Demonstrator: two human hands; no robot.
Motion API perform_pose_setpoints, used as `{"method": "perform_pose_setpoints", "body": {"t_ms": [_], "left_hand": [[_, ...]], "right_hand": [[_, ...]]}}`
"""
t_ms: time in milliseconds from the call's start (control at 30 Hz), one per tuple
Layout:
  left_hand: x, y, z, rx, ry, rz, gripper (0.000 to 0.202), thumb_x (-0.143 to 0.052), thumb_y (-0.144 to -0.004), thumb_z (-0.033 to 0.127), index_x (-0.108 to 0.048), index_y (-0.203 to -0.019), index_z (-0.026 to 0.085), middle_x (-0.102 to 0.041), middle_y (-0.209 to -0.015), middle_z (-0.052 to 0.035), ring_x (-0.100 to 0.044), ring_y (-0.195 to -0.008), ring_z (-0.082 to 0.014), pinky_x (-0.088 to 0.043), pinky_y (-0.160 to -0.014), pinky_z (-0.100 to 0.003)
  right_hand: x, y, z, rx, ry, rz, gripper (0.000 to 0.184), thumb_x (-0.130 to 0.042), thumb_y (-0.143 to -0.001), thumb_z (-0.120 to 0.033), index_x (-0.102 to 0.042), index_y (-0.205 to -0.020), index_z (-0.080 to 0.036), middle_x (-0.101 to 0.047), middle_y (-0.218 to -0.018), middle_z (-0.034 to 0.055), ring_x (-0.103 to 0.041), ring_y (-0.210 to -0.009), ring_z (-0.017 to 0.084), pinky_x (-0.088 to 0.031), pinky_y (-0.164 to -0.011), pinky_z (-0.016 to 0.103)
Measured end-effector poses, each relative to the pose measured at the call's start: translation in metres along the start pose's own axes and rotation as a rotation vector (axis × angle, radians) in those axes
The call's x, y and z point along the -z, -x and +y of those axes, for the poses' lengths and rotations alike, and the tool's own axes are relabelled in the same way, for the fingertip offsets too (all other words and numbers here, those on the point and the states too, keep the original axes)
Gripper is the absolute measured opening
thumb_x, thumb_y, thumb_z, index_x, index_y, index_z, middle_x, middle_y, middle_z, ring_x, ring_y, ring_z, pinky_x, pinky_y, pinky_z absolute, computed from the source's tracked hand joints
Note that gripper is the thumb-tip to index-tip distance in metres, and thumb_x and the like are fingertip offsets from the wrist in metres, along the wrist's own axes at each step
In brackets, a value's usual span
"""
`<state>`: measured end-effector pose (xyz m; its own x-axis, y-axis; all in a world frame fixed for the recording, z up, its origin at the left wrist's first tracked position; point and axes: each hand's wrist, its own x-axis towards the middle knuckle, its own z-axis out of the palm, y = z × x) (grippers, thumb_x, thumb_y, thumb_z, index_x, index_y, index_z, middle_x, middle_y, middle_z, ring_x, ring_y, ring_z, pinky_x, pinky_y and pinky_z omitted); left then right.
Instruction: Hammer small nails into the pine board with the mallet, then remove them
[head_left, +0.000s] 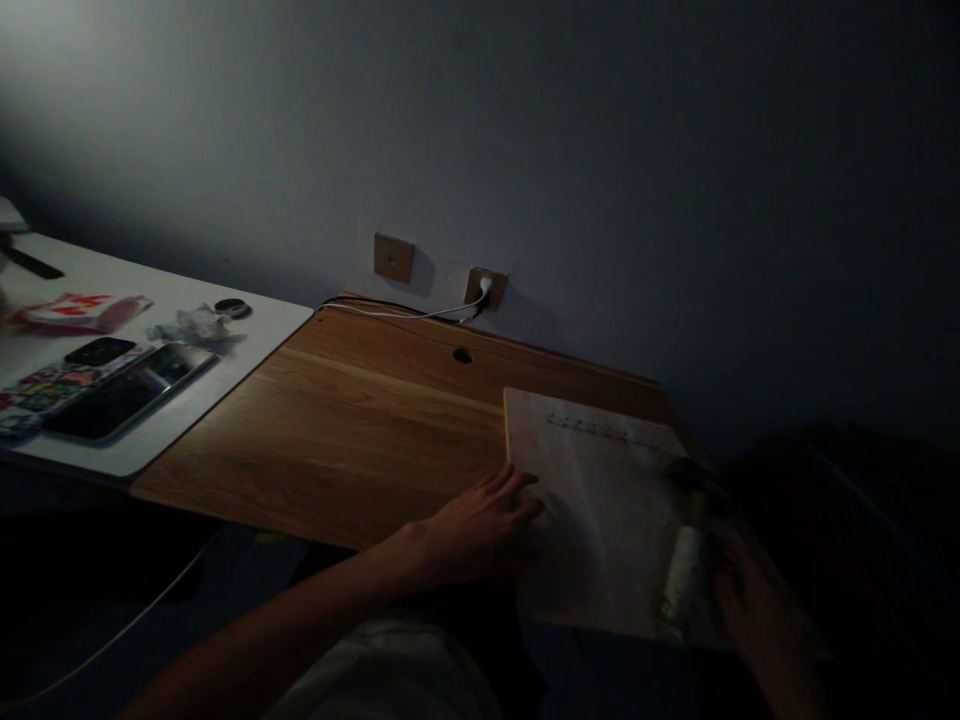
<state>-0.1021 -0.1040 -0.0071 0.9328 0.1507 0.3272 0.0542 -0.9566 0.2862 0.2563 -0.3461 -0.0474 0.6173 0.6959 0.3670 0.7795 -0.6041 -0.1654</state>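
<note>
A flat pale wooden board [600,520] lies on the right part of the wooden table, its near edge sticking out past the table's front. Along its far side runs a row of small marks or bits, too dim to make out. My left hand [491,515] is at the board's left edge, fingers bent over it and gripping it. On the right side of the board rests a hammer [684,570], with a dark head and a handle wrapped in white. Just right of that handle is my right hand [754,600], dim, with thumb and finger apart and not around the hammer.
To the left, a white table [277,325] carries a phone [135,390], a red-and-white packet [86,312] and a crumpled clear wrapper [196,328]. A white cable [405,314] runs along the wall to a socket [486,290]. The wooden table [360,420] has a round hole.
</note>
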Motion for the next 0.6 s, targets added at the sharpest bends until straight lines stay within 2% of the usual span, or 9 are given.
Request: {"method": "perform_pose_setpoints", "body": {"t_ms": [100, 200, 267, 333, 400, 467, 600], "left_hand": [[-0.007, -0.023, 0.004, -0.063, -0.041, -0.038, 0.051, -0.056, -0.101, 0.05, -0.061, -0.132, 0.01, -0.053, -0.148, -0.0225, -0.043, -0.146, -0.0334, -0.04, -0.121, -0.043], [-0.013, -0.033, 0.007, -0.046, -0.068, -0.068, 0.048, -0.051, -0.104, 0.05, -0.061, -0.135, 0.014, -0.053, -0.151, -0.0183, -0.041, -0.148, -0.0376, -0.039, -0.119, -0.057], [-0.016, -0.032, 0.008, -0.048, -0.065, -0.069, 0.048, -0.051, -0.103, 0.05, -0.059, -0.137, 0.018, -0.056, -0.149, -0.0157, -0.036, -0.151, -0.0402, -0.034, -0.119, -0.067], [-0.018, -0.029, 0.01, -0.071, -0.046, -0.051, 0.047, -0.053, -0.102, 0.05, -0.059, -0.137, 0.019, -0.061, -0.144, -0.0149, -0.033, -0.153, -0.0395, -0.029, -0.121, -0.07], [-0.02, -0.028, 0.012, -0.081, -0.021, -0.037, 0.047, -0.054, -0.102, 0.05, -0.059, -0.137, 0.019, -0.064, -0.14, -0.0151, -0.034, -0.153, -0.0384, -0.025, -0.122, -0.07], [-0.02, -0.029, 0.013, -0.075, -0.002, -0.037, 0.046, -0.054, -0.102, 0.049, -0.06, -0.136, 0.018, -0.065, -0.137, -0.0158, -0.036, -0.151, -0.0384, -0.024, -0.122, -0.071], [-0.012, -0.027, 0.011, -0.062, 0.0, -0.049, 0.044, -0.056, -0.102, 0.047, -0.062, -0.134, 0.018, -0.068, -0.132, -0.0164, -0.038, -0.15, -0.0382, -0.025, -0.122, -0.072]], "right_hand": [[0.007, -0.011, 0.024, -0.09, 0.007, -0.092, 0.054, -0.033, -0.092, -0.039, -0.07, -0.122, -0.012, -0.076, -0.12, 0.0234, -0.074, -0.11, 0.039, -0.057, -0.093, 0.052], [0.014, -0.016, 0.042, -0.136, 0.019, -0.114, 0.059, -0.035, -0.09, -0.041, -0.067, -0.129, -0.012, -0.075, -0.122, 0.0217, -0.073, -0.112, 0.039, -0.057, -0.094, 0.051], [0.018, -0.015, 0.05, -0.172, 0.081, -0.121, 0.069, -0.033, -0.091, -0.048, -0.063, -0.135, -0.005, -0.072, -0.125, 0.0274, -0.071, -0.113, 0.044, -0.056, -0.094, 0.056], [0.019, -0.013, 0.057, -0.235, 0.129, -0.152, 0.078, -0.031, -0.091, -0.053, -0.061, -0.136, 0.003, -0.07, -0.124, 0.0338, -0.07, -0.11, 0.05, -0.054, -0.093, 0.06], [0.018, -0.013, 0.061, -0.276, 0.118, -0.17, 0.079, -0.032, -0.09, -0.055, -0.064, -0.132, 0.004, -0.071, -0.122, 0.0353, -0.07, -0.11, 0.051, -0.053, -0.096, 0.06], [0.017, -0.014, 0.061, -0.284, 0.071, -0.162, 0.077, -0.034, -0.089, -0.057, -0.067, -0.127, 0.001, -0.071, -0.122, 0.0342, -0.069, -0.114, 0.05, -0.052, -0.1, 0.06], [0.023, -0.013, 0.048, -0.32, -0.022, -0.152, 0.072, -0.04, -0.087, -0.062, -0.069, -0.125, -0.008, -0.071, -0.126, 0.031, -0.069, -0.116, 0.05, -0.053, -0.098, 0.063]]}}
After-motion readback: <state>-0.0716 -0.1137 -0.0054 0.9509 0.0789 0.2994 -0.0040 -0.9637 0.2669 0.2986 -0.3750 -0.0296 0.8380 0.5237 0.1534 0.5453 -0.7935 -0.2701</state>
